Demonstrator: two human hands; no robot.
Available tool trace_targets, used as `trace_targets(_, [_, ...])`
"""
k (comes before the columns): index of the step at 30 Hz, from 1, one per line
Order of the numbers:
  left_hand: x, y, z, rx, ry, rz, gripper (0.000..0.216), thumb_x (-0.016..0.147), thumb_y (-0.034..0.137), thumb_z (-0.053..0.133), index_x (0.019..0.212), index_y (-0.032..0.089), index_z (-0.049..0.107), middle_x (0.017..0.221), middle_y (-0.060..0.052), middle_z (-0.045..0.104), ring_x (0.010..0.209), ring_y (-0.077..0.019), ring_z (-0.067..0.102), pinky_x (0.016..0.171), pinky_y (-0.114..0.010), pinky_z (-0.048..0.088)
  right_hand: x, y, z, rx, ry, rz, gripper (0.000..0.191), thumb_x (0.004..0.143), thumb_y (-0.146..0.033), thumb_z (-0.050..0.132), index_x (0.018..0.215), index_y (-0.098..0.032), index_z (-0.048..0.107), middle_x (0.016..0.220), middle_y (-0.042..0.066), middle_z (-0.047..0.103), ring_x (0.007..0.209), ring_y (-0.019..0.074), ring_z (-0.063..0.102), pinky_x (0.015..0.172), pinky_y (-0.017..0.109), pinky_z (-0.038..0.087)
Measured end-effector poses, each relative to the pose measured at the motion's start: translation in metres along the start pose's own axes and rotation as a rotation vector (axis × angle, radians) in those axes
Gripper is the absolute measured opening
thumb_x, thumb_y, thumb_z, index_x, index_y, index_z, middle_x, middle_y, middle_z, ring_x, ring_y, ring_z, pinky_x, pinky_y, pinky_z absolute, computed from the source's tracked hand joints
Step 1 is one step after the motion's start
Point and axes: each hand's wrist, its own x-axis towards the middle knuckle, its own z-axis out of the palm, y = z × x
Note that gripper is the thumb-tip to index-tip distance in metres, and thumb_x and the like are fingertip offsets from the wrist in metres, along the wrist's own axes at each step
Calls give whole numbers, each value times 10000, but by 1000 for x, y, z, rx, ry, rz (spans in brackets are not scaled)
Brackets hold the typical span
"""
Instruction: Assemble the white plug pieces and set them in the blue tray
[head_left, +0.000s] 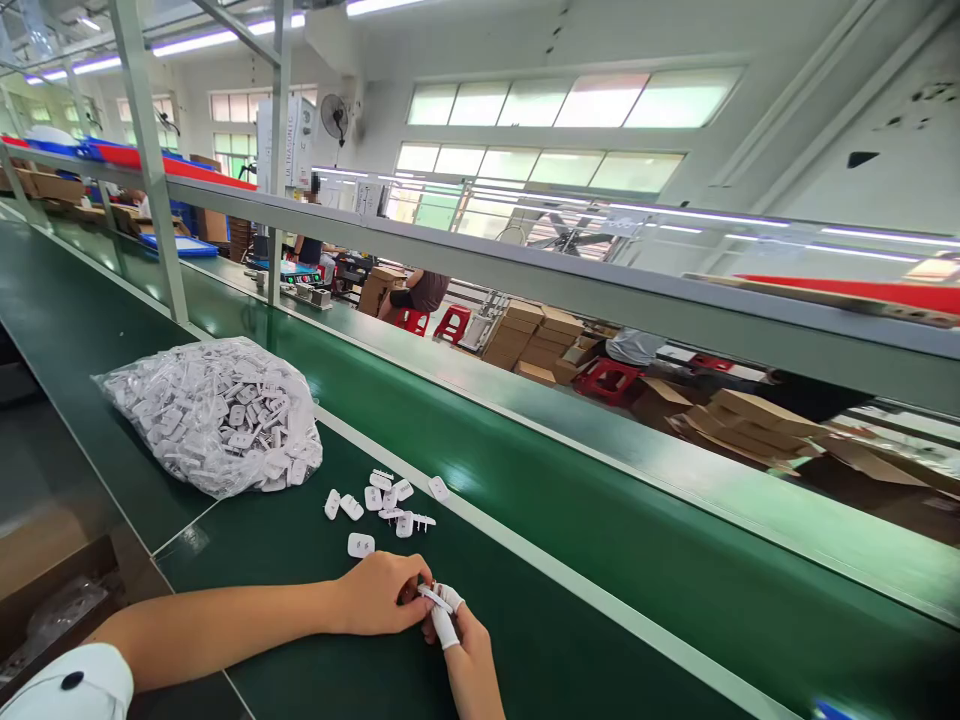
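Observation:
My left hand (382,592) rests on the green work surface (315,560) with its fingers pinched round a small white plug part (433,596). My right hand (459,635) meets it from below, fingers closed on the same part; its fingertips wear white cots. Several loose white plug parts (379,500) lie scattered just beyond the hands. A clear plastic bag (214,412) full of the same white parts lies further left.
A green conveyor belt (600,480) runs diagonally past the bench. Grey metal frame posts (150,160) and a shelf rail (600,290) stand behind it. Beyond are cardboard boxes (529,340), red stools (450,322) and seated people. A brown box (52,590) sits at lower left.

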Motion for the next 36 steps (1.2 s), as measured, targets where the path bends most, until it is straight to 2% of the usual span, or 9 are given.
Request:
trace_targets(8, [0,2,-1,30,18,-5,186,815,231,512,993,185,540,656,37,556,566,-96,510,543,-187,364,-1,2,-1,11,-32,21,379,767,-442,547,954,-124,634,613,16,556,595,185,522,574,276,440])
trace_targets(15, [4,2,-1,10,26,-32,148,863,206,408,928,183,540,735,4,616,623,-121,562,575,-213,386,-3,-12,4,30,-8,-84,260,792,-348,539,919,-148,646,643,20,567,582,159,506,561,257,434])
trace_targets(19, [6,3,-2,27,-27,-59,203,906,294,349,928,194,524,741,-3,617,638,-150,576,605,-249,400,-5,-21,8,39,15,-150,197,815,-292,504,852,-161,646,707,15,580,606,135,500,554,226,413])
trace_targets(22, [8,-2,-3,92,-81,-56,247,922,355,309,922,212,511,700,19,596,613,-157,569,597,-252,398,-4,-22,7,-31,44,-182,161,797,-259,507,740,-157,619,614,-24,501,557,104,430,513,197,348])
trace_targets(26, [11,-15,-4,157,-101,-53,254,892,424,356,869,231,519,650,44,576,566,-150,551,569,-228,404,-5,-19,5,-117,82,-195,129,769,-241,529,667,-165,552,573,-53,428,518,78,366,472,182,279])
trace_targets(31, [10,-23,-3,237,-175,-65,280,876,462,366,856,239,534,613,48,555,544,-139,541,541,-205,404,-6,-16,6,-186,146,-209,106,741,-207,511,641,-173,513,582,-52,452,519,77,417,468,177,300])
trace_targets(36, [10,-25,-4,239,-223,-91,251,856,455,370,874,262,528,591,59,558,517,-141,542,507,-201,401,-4,-10,6,-239,164,-192,76,718,-212,560,654,-173,546,607,-44,489,554,89,460,496,174,345])
